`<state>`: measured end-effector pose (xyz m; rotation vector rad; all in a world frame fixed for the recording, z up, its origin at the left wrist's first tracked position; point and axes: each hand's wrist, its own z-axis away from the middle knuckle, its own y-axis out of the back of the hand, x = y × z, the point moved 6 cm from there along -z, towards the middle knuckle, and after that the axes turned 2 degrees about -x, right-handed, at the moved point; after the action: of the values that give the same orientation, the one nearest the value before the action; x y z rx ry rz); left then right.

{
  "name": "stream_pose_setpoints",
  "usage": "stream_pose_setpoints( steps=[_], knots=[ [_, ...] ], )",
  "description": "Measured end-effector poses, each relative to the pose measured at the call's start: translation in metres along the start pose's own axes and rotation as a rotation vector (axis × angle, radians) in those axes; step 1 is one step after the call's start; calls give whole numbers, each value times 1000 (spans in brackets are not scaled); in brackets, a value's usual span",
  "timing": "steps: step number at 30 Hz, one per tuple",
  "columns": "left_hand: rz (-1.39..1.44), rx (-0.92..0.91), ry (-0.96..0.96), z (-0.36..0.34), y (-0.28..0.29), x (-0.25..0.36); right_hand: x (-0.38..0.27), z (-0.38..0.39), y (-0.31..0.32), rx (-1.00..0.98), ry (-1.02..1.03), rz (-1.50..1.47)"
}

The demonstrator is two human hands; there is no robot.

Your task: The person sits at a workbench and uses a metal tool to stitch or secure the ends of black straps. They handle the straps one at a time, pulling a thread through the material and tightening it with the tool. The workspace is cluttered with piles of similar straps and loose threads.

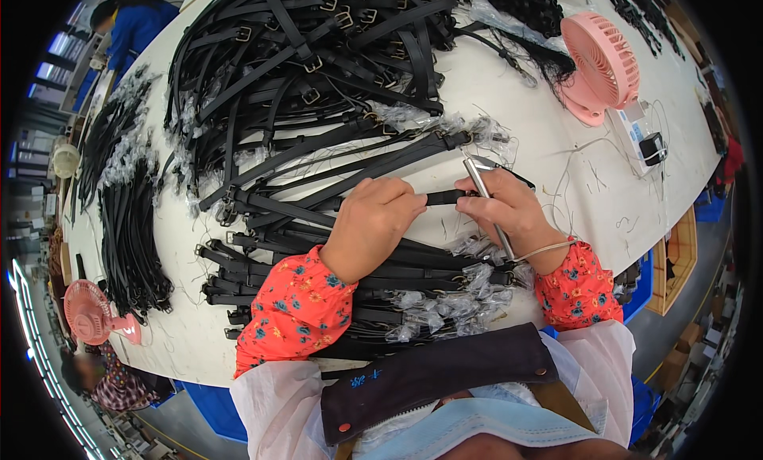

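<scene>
left hand (373, 226) could lose the black strap (443, 198) if its pinch gets loose; its fingers are curled nearly closed around the strap, which pokes out by the thumb. that strap is held over the white table (628, 214), nearer the near edge than the far edge, with more black straps (262, 281) lying about it. right hand (513, 210) is partly curled, gripping a shiny metal tool (482, 186), its fingertips at the strap's right part. if the tool slips, it might scratch the strap or poke a finger
</scene>
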<state>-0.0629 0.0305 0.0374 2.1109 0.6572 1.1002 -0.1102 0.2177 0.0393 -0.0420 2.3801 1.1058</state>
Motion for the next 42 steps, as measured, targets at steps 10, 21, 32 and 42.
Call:
stream_pose_setpoints(
  steps=[10,21,32,42],
  knots=[
    [521,-147,362,0,-7,-24,-1,-1,0,-14,-10,-8],
    [1293,-180,544,9,-30,-22,-5,0,-7,-143,-24,-65],
    [1162,383,606,24,16,-86,0,4,11,-130,-8,75],
    [448,124,324,-5,21,-38,8,7,3,-54,-73,-120]
  ],
)
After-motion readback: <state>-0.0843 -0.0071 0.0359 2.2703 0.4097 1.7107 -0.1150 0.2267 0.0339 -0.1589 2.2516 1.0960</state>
